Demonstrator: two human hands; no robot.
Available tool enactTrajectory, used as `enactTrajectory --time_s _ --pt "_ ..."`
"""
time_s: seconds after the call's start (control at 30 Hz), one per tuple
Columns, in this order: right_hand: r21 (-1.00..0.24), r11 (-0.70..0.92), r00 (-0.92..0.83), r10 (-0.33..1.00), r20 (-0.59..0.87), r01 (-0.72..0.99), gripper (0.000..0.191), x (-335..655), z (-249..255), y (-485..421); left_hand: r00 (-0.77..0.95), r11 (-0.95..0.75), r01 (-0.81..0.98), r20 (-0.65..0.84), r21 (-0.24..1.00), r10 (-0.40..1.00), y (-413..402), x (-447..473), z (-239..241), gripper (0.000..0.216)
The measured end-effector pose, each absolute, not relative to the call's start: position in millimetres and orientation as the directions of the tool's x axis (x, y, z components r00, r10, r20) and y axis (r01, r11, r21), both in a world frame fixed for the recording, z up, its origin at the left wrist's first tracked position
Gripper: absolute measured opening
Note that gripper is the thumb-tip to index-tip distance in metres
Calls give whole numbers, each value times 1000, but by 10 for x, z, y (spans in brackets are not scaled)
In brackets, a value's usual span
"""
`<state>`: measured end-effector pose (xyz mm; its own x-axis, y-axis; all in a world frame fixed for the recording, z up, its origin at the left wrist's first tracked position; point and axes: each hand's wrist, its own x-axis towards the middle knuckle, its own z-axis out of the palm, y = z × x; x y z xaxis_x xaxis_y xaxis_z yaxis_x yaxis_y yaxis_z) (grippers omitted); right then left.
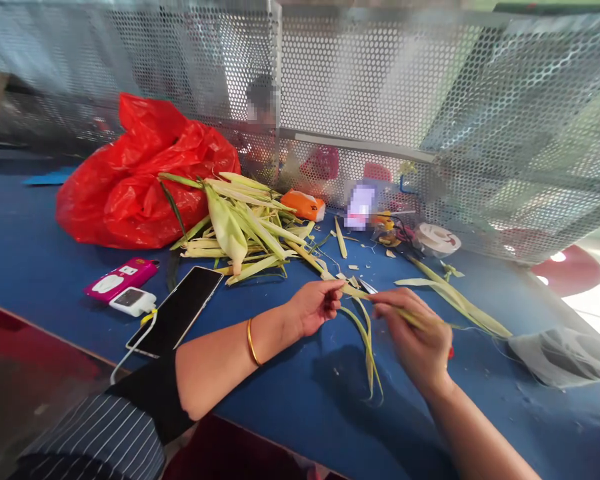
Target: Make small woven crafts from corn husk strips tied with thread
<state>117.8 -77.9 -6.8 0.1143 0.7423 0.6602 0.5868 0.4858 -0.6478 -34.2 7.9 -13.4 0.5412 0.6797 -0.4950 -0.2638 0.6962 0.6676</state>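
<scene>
Between my two hands stretches a pale green corn husk strip (356,292). My left hand (320,307) is closed, pinching one end of it. Farther along, my right hand (420,333) has its fingers wrapped round the same strip. Thin split ends of husk (369,350) dangle below, over the blue table. Beyond my left hand lies a pile of corn husks (250,227), with one broad husk (225,230) on top. A pointed metal blade tip (367,287) shows just behind the strip; the rest of that tool is hidden.
A red plastic bag (150,180) stands at the back left. Near my left forearm lie a black phone (193,300) and a magenta power bank (125,277). An orange tissue pack (303,205), a white spool (437,239) and loose husks (465,307) lie before a perforated metal screen (350,80).
</scene>
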Motion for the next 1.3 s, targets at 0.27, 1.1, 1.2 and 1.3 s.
enactTrajectory --time_s 0.27,1.1,1.2,1.3 --pt "-983 155 492 866 86 -101 35 1421 136 -659 138 252 -103 -237 962 962 99 -364 -106 7" --pt "-975 -195 -79 976 -204 104 39 1036 -129 -681 451 572 -503 -369 648 813 29 -337 19 18" --pt "-978 -181 -2 983 -182 108 33 971 -158 -708 412 526 -545 -337 653 846 19 -327 3 15" --pt "-976 -205 64 978 -200 78 35 926 -198 -714 433 535 -561 -327 631 840 -8 -311 -2 14"
